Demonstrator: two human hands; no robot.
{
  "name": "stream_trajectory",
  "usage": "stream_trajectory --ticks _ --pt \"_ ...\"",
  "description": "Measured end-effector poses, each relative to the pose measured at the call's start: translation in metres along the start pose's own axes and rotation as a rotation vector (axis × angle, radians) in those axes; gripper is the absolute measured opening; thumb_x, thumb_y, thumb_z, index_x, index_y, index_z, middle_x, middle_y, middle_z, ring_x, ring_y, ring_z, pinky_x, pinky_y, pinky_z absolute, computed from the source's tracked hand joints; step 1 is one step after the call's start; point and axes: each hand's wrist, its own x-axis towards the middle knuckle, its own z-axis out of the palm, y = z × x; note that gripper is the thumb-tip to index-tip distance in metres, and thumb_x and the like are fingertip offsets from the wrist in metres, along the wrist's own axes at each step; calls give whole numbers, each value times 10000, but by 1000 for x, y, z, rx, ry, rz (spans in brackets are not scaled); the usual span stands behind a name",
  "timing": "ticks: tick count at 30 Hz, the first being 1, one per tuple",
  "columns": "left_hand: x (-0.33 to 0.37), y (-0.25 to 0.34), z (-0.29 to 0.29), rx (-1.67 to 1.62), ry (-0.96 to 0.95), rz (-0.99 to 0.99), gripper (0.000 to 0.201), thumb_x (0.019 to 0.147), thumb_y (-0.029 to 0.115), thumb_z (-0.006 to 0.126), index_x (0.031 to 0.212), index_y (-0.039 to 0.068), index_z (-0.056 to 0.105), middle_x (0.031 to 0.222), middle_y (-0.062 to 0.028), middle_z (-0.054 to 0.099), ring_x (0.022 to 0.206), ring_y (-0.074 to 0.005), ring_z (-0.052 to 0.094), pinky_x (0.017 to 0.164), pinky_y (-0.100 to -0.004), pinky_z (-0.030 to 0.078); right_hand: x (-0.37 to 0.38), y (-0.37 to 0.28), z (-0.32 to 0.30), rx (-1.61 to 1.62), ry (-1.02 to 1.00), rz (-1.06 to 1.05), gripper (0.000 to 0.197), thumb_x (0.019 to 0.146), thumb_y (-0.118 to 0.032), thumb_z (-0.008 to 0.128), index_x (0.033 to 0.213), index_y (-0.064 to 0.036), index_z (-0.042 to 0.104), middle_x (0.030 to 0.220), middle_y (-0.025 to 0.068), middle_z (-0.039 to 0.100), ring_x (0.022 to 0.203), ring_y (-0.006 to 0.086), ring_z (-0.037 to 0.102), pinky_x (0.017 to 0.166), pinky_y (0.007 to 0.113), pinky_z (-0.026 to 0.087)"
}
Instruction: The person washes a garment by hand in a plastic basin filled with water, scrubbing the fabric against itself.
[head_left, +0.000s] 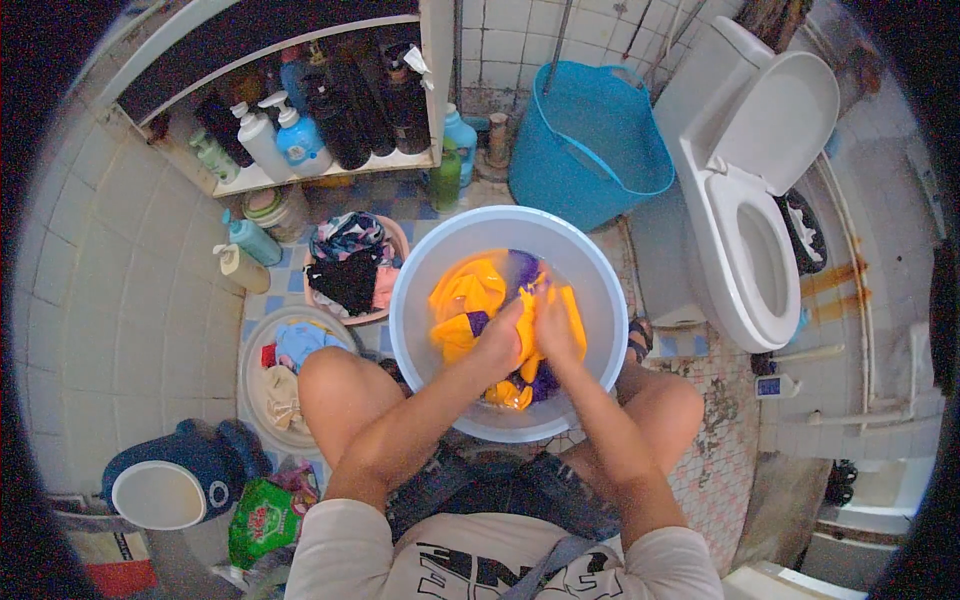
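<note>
A yellow and purple garment [468, 290] lies bunched and wet in the water of a pale blue plastic basin [420, 385] between my knees. Over the middle of the basin, my left hand [503, 335] is closed round a fold of the yellow cloth. Close beside it, my right hand [556, 325] grips the same garment, the two hands nearly touching. Loose folds of the cloth spread to the left of my hands and below them. Some fingertips are hidden by the backs of the hands and by the fabric.
A pink basin [400, 240] of dark clothes and a pale basin [250, 385] of clothes sit on the left. Behind stand a blue tub [590, 140] and a shelf [330, 180] of bottles. The toilet [765, 270] is at the right, and a green bag [262, 522] lies lower left.
</note>
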Motion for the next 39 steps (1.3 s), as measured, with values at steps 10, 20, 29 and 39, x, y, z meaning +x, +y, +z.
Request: stream_trajectory --ticks 10,20,29,39 --pt "24 22 -38 147 382 -40 357 912 296 388 1160 54 472 1140 -69 520 1056 -172 483 899 -296 385 -28 6 49 -66 -74 -245 469 932 -175 308 1354 -3 202 1425 167 143 1330 268 95 1074 344 74" --pt "33 40 -73 570 162 228 391 858 294 524 1066 -37 519 1034 -125 569 954 -173 546 807 -287 427 32 20 -23 -16 86 256 371 919 -335 399 978 -5 556 879 66 608 800 147 571 721 262 446" --pt "23 61 -47 1021 34 272 251 843 200 557 954 -22 597 901 -51 630 828 -123 581 755 -246 457 27 27 -13 100 -27 127 350 818 -307 578 1010 -16 545 833 74 598 710 166 571 648 292 465" --pt "42 71 -79 181 149 326 277 891 242 477 1054 20 508 988 -107 588 885 -233 588 793 -355 486 7 20 11 -337 148 -118 360 671 -187 698 917 -3 511 899 180 528 843 281 534 703 358 436"
